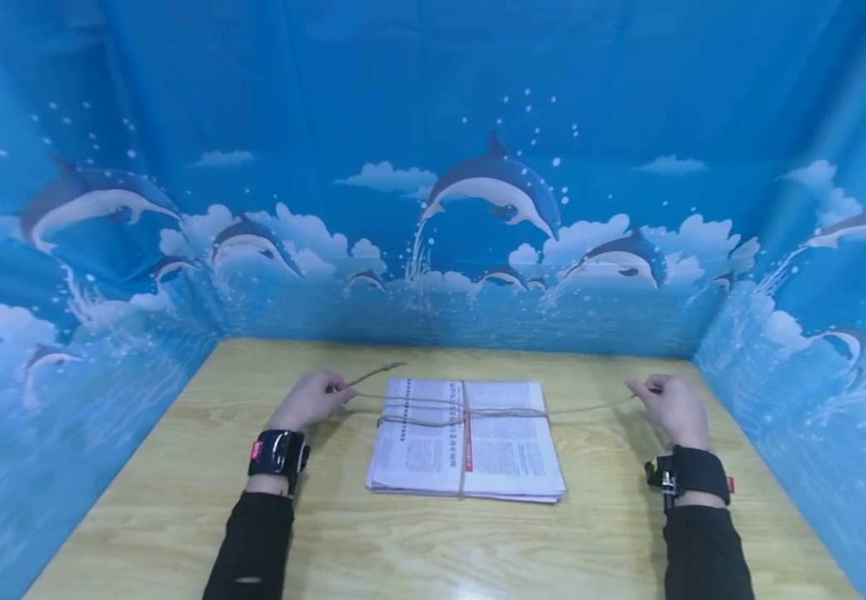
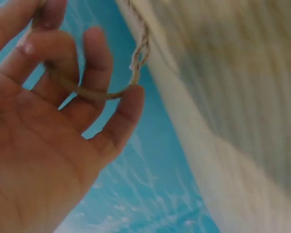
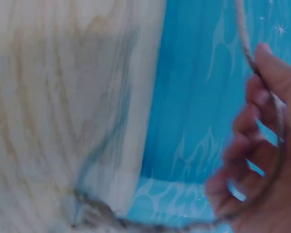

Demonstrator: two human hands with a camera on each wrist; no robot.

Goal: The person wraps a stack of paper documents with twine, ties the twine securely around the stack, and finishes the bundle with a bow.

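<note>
A stack of newspapers [image 1: 508, 467] lies flat on the table, with brown twine [image 1: 508, 412] running across and lengthwise over it and crossing near the middle. To the left of the stack, my left hand [image 1: 316, 400] pinches one length of the twine, whose loose end sticks out past the fingers toward the stack. My right hand [image 1: 673, 408] pinches another length between thumb and forefinger, and it stretches nearly straight from the papers. In the left wrist view the cord [image 2: 102, 95] loops across the curled fingers. The right wrist view has the twine [image 3: 281, 141] curving past the palm.
The light wood table [image 1: 372, 550] spans the space below both hands. Blue curtains [image 1: 372, 83] printed with dolphins stand along its back and both sides. Each wrist wears a black strap with a small device, such as the left wrist camera [image 1: 278, 452].
</note>
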